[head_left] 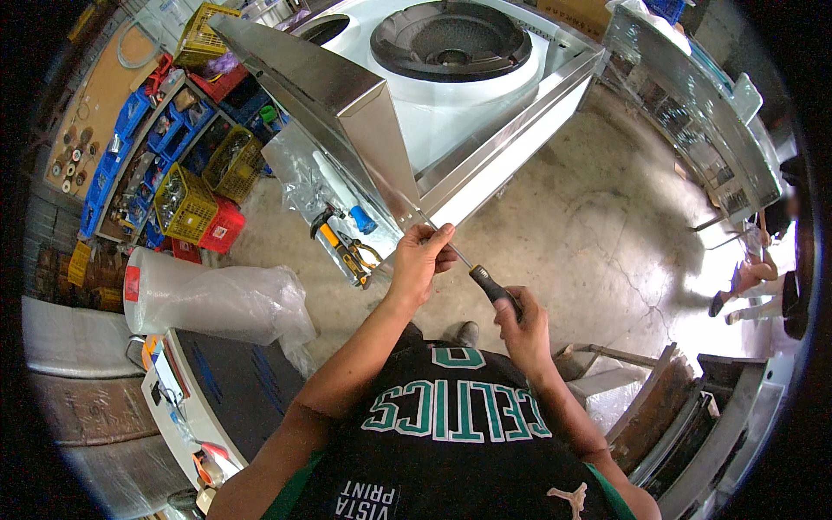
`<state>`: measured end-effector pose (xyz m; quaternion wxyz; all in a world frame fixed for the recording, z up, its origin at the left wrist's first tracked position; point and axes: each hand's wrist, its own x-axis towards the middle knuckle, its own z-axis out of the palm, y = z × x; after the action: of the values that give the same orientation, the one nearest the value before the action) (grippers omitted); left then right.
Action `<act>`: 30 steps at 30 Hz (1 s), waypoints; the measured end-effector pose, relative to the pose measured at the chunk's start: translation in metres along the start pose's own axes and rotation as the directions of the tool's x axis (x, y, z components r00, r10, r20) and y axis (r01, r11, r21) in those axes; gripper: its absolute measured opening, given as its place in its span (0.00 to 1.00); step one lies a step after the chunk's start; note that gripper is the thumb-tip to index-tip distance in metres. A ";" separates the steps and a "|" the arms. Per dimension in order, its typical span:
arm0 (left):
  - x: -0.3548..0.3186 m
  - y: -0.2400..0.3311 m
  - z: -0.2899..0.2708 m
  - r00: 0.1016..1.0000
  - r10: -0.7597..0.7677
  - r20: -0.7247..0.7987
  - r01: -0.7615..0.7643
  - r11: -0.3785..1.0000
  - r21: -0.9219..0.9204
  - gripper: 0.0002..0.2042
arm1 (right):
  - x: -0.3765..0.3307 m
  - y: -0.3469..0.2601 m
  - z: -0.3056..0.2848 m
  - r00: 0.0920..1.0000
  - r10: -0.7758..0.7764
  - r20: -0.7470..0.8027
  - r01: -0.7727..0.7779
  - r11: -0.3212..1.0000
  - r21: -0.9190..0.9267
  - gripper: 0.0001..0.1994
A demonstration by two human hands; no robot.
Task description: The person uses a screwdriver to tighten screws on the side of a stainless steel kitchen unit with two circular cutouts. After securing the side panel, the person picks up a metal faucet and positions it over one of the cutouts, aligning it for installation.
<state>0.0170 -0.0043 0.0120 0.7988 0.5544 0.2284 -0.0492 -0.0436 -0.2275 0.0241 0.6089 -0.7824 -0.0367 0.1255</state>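
- The right hand (527, 331) grasps a black screwdriver handle with a yellow collar (492, 286); a firm grip with steady push along the tool should keep it from slipping.
- The left hand (416, 270), farther and to the left, pinches the thin metal shaft (462, 255) between thumb and fingers; a light hold would guide it yet let it spin.
- The shaft slants from near right to far left, toward the near corner of the folded stainless-steel panel (377, 143). Its tip is too small to judge, so I cannot tell whether it is seated; best to seat it squarely before adding force.
- The panel's edges look sharp, so knuckles should stay clear.
- Beyond stands the white stove top (433, 108) with its round black burner (451, 39).
- Orange-and-black hand tools (334, 240) lie left of the left hand, near enough to reach.
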 end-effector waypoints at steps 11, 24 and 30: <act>-0.002 0.002 0.002 0.997 0.005 -0.076 -0.008 0.999 -0.047 0.11 | -0.005 -0.004 0.003 0.995 -0.050 -0.088 0.027 0.970 -0.243 0.15; -0.001 0.004 0.008 0.999 0.044 0.005 -0.044 0.998 -0.048 0.10 | 0.000 -0.003 -0.001 0.977 -0.159 -0.141 0.142 0.982 -0.124 0.18; -0.006 0.006 -0.007 0.979 0.003 0.204 0.037 0.981 -0.192 0.11 | 0.016 0.006 -0.008 0.875 0.402 0.271 -0.483 0.674 0.559 0.27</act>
<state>0.0116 0.0030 0.0180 0.8680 0.4634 0.1543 -0.0898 -0.0269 -0.2328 0.0177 0.7756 -0.5185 0.1582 0.3232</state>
